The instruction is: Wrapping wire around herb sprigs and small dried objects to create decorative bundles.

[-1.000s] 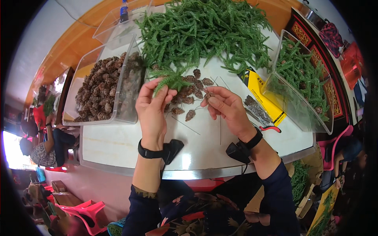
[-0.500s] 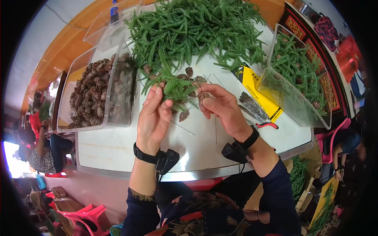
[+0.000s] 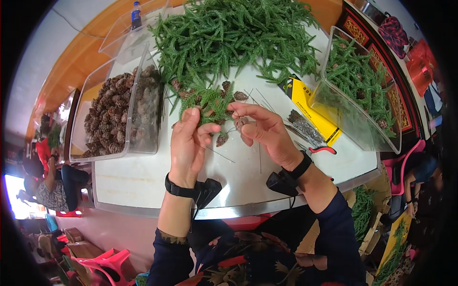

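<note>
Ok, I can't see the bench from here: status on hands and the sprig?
Left hand and right hand both pinching one green sprig above the table. Loose pine cones underneath. Nothing blocking.

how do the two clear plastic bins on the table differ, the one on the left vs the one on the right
The left bin holds brown pine cones; the right bin holds green sprigs with a few cones among them. The left bin lies beside the left hand, at the table's left edge; the right bin sits past the right hand, beside a yellow packet. Both are clear, open-topped and rectangular.
</note>
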{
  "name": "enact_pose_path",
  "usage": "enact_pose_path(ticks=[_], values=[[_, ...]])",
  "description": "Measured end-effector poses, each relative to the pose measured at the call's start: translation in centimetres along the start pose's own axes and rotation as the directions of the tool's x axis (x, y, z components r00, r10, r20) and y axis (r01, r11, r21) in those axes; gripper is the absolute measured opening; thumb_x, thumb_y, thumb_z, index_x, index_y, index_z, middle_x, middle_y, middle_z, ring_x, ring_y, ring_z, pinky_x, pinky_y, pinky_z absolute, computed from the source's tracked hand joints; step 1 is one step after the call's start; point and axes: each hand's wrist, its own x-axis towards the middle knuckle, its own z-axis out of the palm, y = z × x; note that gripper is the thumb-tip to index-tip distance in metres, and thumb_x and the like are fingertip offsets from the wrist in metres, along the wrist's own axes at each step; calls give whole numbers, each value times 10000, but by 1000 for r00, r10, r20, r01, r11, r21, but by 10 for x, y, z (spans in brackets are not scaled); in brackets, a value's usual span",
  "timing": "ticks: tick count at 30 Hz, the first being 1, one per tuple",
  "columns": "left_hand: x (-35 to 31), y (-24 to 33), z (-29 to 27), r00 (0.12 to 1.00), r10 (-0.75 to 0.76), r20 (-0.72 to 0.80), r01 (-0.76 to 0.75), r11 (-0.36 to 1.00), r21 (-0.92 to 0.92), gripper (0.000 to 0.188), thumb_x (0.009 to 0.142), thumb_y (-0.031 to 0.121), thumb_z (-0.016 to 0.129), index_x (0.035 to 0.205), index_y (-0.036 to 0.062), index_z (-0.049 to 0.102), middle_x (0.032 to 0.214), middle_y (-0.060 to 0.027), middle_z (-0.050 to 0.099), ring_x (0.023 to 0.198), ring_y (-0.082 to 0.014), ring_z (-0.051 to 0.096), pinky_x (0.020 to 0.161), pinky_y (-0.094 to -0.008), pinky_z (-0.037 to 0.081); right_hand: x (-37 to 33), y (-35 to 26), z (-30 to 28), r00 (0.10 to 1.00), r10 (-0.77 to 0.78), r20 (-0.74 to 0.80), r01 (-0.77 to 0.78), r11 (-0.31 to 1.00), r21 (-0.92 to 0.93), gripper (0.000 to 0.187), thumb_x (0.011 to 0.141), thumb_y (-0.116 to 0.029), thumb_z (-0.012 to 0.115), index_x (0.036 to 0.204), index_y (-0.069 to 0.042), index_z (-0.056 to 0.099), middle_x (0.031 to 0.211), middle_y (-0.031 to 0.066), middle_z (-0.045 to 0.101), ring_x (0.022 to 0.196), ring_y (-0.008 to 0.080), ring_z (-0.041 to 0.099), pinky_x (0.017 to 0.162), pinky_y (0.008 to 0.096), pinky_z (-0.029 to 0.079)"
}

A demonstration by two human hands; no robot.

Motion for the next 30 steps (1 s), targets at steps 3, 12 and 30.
enact_pose_path(ticks=[3, 12, 30], values=[[-1, -2, 2, 1000, -14, 28, 14, 1000, -1, 231, 983, 210, 468, 1108, 15, 469, 1043, -91, 577, 717, -175, 673, 463, -179, 462, -1, -2, 3, 998, 54, -21, -55, 998, -30, 278, 893, -138, 596, 1145, -22, 587, 1143, 81, 571, 637, 83, 485, 617, 218, 421], [-5, 0, 18, 998, -35, 43, 28, 988, 149, 188, 952, 183, 537, 1045, 20, 543, 930, -69, 598, 591, -93, 592, 432, -156, 377, 3, -8, -7, 993, 83, -80, -89, 993, -74, 309, 895, -139, 596, 1171, -2, 591, 819, -9, 566, 637, 76, 483, 577, 215, 394], [-11, 2, 36, 896, 437, -81, -348, 803, 485, 219, 924, 155, 575, 1114, 45, 576, 820, -7, 587, 728, -60, 507, 645, -184, 378, 2, -27, -19, 991, 132, -18, -133, 986, -104, 292, 891, -153, 581, 1127, 16, 610, 837, 7, 572, 664, 82, 485, 610, 201, 391]])
